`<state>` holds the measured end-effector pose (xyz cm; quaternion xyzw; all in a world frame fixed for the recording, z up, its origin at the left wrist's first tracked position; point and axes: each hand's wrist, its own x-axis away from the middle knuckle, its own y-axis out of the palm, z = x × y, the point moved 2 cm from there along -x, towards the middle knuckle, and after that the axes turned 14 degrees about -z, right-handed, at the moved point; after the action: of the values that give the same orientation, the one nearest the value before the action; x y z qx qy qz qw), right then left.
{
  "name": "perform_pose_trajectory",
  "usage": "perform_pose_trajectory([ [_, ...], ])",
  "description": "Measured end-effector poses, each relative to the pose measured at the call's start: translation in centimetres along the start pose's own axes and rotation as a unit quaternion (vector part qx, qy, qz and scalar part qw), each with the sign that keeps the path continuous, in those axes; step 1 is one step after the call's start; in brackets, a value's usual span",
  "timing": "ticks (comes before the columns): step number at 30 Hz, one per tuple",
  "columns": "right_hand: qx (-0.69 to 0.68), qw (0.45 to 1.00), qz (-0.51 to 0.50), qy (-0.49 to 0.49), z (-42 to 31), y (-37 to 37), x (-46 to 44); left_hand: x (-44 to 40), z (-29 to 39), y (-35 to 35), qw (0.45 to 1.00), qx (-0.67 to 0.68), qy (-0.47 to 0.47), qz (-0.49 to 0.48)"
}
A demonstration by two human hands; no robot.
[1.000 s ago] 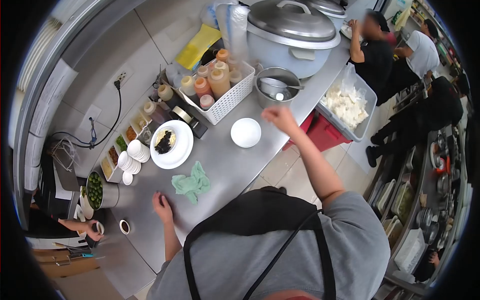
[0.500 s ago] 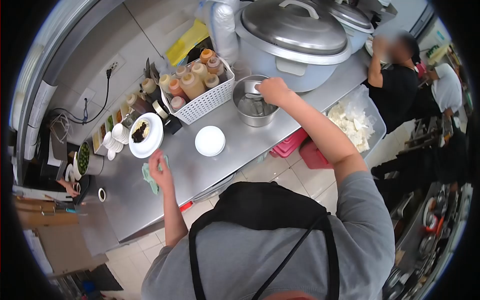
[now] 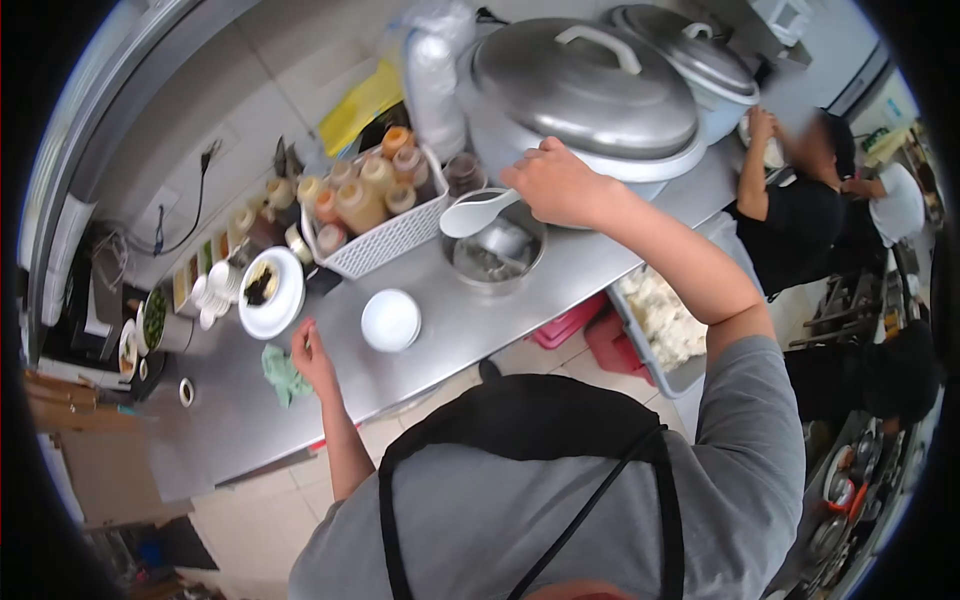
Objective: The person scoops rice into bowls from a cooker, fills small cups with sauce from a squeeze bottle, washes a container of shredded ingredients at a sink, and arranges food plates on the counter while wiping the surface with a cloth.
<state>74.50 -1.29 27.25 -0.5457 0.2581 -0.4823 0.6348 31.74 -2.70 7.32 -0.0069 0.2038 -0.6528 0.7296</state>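
My right hand (image 3: 560,183) is closed round the handle of a white rice scoop (image 3: 478,213), held above a metal pot (image 3: 494,262) that has another metal utensil inside. My left hand (image 3: 312,355) is raised over the counter near the green cloth (image 3: 284,376), its fingers apart and nothing in them. A white bowl (image 3: 391,320) stands on the steel counter between my hands. Left of it, a white plate (image 3: 273,292) bears a small portion of pale and black food.
A white basket of sauce bottles (image 3: 390,236) stands behind the bowl. Large lidded cookers (image 3: 590,90) are at the back. A grey tub of white food (image 3: 665,320) is below the counter edge. A person in black (image 3: 800,210) stands at the right.
My right hand has gone to the metal pot and lifted the white scoop from it. My left hand has risen off the counter. The view has shifted toward the cookers.
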Motion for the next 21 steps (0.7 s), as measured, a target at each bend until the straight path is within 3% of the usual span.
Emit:
perform_pose_trajectory([
  [2,-0.079,0.994,0.074,-0.029,2.7,-1.5,0.6,-1.2,-0.6,1.2,0.999,0.01,-0.036,0.014],
  [4,-0.095,0.993,0.069,-0.018,6.0,-3.5,0.9,-2.5,0.2,2.8,0.999,0.04,-0.035,0.008],
  [6,-0.151,0.98,-0.006,0.13,9.8,-5.0,1.1,-3.7,1.5,4.4,0.995,0.075,-0.064,-0.025],
  [8,-0.1,0.966,0.07,0.228,15.0,-3.9,0.5,-4.3,1.7,5.0,0.995,0.079,-0.051,-0.036],
  [9,-0.083,0.957,0.161,0.229,18.1,-2.2,0.0,-4.4,1.9,5.1,0.995,0.078,-0.053,-0.039],
  [12,-0.103,0.943,0.222,0.228,24.5,2.1,-1.9,-4.1,2.9,5.9,0.992,0.098,-0.069,-0.035],
  [13,-0.215,0.943,0.139,0.213,24.5,1.6,-1.8,-3.7,3.1,6.2,0.989,0.115,-0.091,-0.025],
  [15,-0.326,0.909,0.194,0.171,26.5,4.0,-3.4,-3.3,3.3,6.9,0.985,0.141,-0.099,-0.002],
  [21,-0.406,0.862,0.236,0.193,25.7,1.8,-2.2,-1.8,4.0,10.7,0.972,0.191,-0.116,0.071],
])
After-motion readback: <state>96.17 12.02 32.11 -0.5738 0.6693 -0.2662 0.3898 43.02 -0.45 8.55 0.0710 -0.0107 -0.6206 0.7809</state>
